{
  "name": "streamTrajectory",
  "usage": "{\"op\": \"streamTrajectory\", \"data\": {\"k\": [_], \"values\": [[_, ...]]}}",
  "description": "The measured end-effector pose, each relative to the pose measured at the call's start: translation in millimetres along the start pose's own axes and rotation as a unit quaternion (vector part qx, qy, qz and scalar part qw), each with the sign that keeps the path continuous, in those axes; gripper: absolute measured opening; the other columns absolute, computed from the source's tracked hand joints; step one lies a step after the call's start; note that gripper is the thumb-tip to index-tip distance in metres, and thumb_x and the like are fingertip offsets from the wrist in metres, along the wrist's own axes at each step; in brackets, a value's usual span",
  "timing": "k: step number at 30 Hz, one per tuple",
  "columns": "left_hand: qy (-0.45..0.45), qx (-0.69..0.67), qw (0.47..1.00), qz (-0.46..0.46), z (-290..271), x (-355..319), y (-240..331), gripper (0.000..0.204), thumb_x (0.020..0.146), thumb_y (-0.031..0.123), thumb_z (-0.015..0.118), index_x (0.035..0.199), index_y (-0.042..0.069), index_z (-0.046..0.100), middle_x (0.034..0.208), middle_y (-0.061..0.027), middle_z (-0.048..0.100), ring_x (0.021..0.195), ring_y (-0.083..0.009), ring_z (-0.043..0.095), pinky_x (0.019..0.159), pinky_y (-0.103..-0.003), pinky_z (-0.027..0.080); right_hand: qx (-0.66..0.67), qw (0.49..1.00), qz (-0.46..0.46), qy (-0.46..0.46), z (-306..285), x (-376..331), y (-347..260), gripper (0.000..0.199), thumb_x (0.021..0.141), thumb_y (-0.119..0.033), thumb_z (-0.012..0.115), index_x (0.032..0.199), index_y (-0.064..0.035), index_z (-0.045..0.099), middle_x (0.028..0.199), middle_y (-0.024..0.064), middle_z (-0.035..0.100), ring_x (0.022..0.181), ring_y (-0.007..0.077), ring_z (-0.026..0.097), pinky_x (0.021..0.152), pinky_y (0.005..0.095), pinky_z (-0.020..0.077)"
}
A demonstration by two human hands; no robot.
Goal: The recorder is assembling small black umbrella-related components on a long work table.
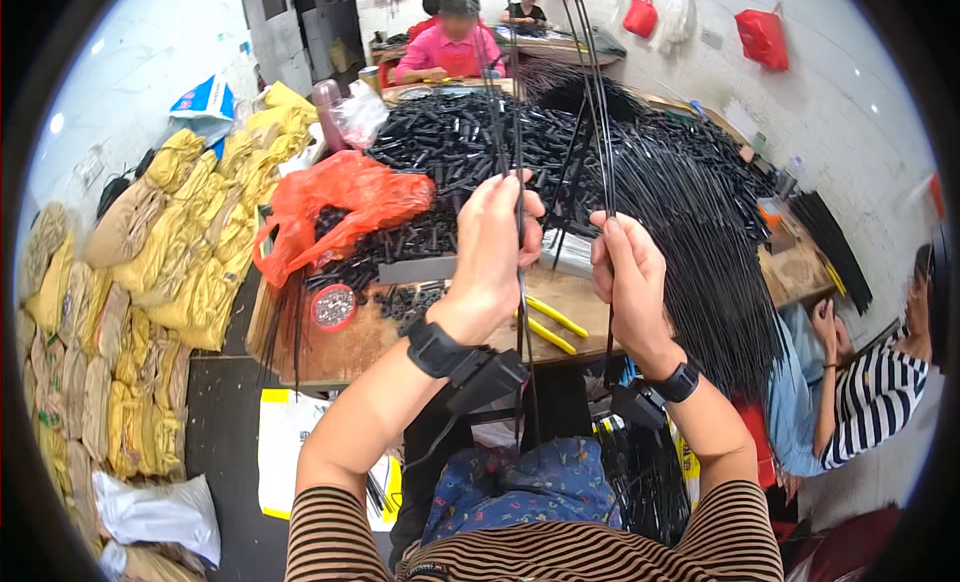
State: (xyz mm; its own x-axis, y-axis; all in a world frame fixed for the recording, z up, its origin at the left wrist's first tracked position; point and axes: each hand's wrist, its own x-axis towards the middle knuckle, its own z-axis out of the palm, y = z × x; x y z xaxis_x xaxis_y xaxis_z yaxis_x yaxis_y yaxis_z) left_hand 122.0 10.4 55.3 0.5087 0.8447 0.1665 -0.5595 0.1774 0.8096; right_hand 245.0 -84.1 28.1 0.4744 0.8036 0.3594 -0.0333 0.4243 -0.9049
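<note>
My left hand (pixel 492 232) is closed around a few long, thin black rods (pixel 520 132) that stand nearly upright, their lower ends reaching toward my lap. Level with it, my right hand (pixel 630 272) grips more of these slender black rods (pixel 605 122) between thumb and fingers. Yellow-handled pliers (pixel 552 327) lie on the wooden table between my wrists. Beyond my hands is a large heap of short black tubular parts (pixel 440 137). Many long black rods (pixel 700 252) are fanned over the table's right side and hang off its edge.
An orange-red plastic bag (pixel 345 202) and a round red tub of small metal pieces (pixel 333 307) sit on the table's left. Stacked yellow sacks (pixel 190 242) line the left wall. One person (pixel 450 50) sits across; another in stripes (pixel 875 392) sits at right.
</note>
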Motion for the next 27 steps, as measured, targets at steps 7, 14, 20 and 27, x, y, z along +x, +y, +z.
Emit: {"op": "streamTrajectory", "data": {"k": [7, 14, 20, 27], "values": [[0.029, 0.025, 0.999, 0.015, -9.3, -3.0, 0.1, 0.024, 0.098, 0.025, 0.045, 0.107, 0.004, 0.053, 0.075, -0.0018, 0.055, 0.05, -0.0082, 0.045, 0.042, -0.022, 0.03, 0.038, 0.997, 0.054, -0.046, 24.5, -14.1, 17.7, 0.02, 0.1, -0.021, 0.047, 0.106, -0.0048, 0.058, 0.07, -0.0046, 0.05, 0.05, -0.001, 0.035, 0.042, 0.0162, 0.0242], [0.039, 0.009, 0.999, 0.018, -10.6, 2.1, -7.0, 0.024, 0.098, 0.022, 0.043, 0.108, 0.003, 0.052, 0.075, -0.0026, 0.055, 0.048, -0.0088, 0.045, 0.041, -0.023, 0.03, 0.047, 0.996, 0.068, -0.044, 26.6, -16.7, 20.8, 0.021, 0.099, -0.02, 0.048, 0.106, -0.0031, 0.057, 0.071, -0.0031, 0.052, 0.049, -0.0008, 0.035, 0.042, 0.0167, 0.0254], [0.041, 0.006, 0.999, 0.025, -11.8, 1.0, -10.6, 0.021, 0.098, 0.016, 0.04, 0.11, 0.002, 0.05, 0.075, -0.0029, 0.055, 0.047, -0.0083, 0.044, 0.04, -0.023, 0.03, 0.059, 0.994, 0.082, -0.05, 27.5, -18.5, 24.8, 0.021, 0.1, -0.021, 0.047, 0.106, -0.0034, 0.057, 0.071, -0.0031, 0.051, 0.048, -0.0006, 0.035, 0.041, 0.0169, 0.0247], [0.055, 0.017, 0.997, 0.044, -6.0, 0.0, -11.1, 0.017, 0.096, 0.016, 0.049, 0.106, 0.003, 0.052, 0.071, 0.0003, 0.052, 0.045, -0.0044, 0.041, 0.039, -0.02, 0.028, 0.053, 0.993, 0.085, -0.055, 26.0, -21.3, 28.0, 0.021, 0.1, -0.022, 0.047, 0.106, -0.0039, 0.057, 0.07, -0.0034, 0.05, 0.048, -0.0006, 0.035, 0.041, 0.017, 0.0247]]}}
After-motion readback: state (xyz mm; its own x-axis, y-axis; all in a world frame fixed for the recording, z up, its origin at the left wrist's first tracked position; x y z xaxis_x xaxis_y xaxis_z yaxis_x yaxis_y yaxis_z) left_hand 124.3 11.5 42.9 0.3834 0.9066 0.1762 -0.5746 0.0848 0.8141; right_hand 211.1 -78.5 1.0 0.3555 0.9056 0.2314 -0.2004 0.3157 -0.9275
